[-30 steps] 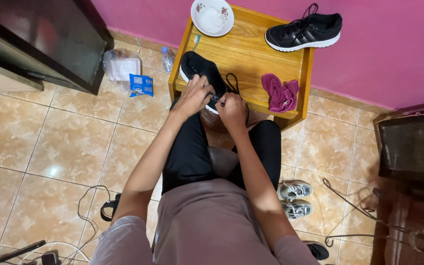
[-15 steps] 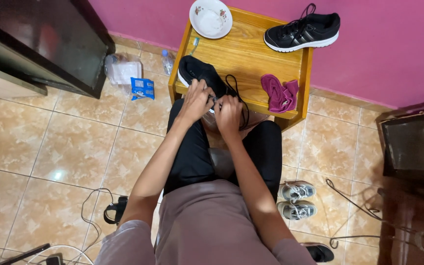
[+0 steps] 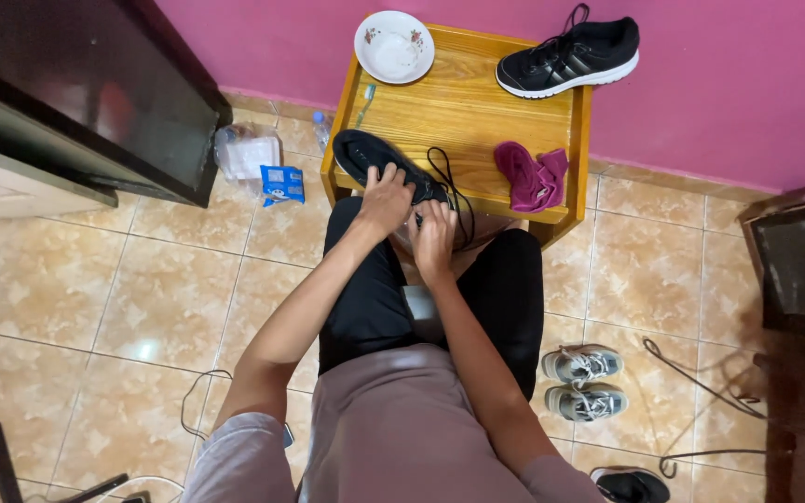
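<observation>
Your left hand point(image 3: 386, 197) and right hand point(image 3: 435, 237) clamp together on a black sneaker point(image 3: 379, 160) at the wooden table's point(image 3: 463, 116) near-left edge, toe aimed far-left, long axis diagonal; bare tabletop lies beyond.

Both hands worked at a black lace-up sports shoe point(image 3: 379, 160) lying on the front edge of a small yellow wooden table point(image 3: 477, 116): the left hand point(image 3: 386, 197) rested on its upper, the right hand point(image 3: 434, 235) pinched its laces. A crumpled magenta cloth point(image 3: 531, 177), a white bowl point(image 3: 394, 46) and a second black shoe point(image 3: 570, 58) lay on the tabletop.
</observation>
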